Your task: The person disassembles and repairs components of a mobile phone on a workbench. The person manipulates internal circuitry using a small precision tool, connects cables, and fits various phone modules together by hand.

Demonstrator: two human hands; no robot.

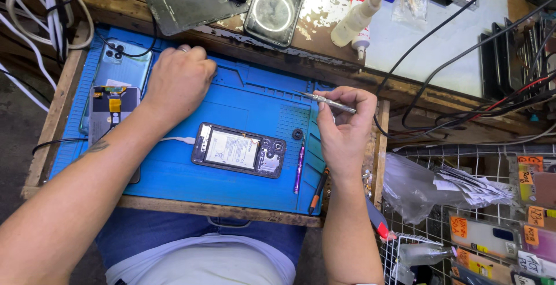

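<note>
A blue mat (243,97) covers the wooden bench (191,208). On its left side lies a light blue phone (124,68), and beside it a grey phone back (110,114) with a yellow strip. A purple screwdriver (299,168) lies right of the middle, and a black pen tool (318,191) sits at the near right edge. Far behind the mat rest a dark glass panel (188,4), a clear case (277,8) with a white ring, and a white glue bottle (359,17). At the right, a wire rack (431,227) holds a plastic bag (414,186) and phone cases (492,236) with orange labels.
</note>
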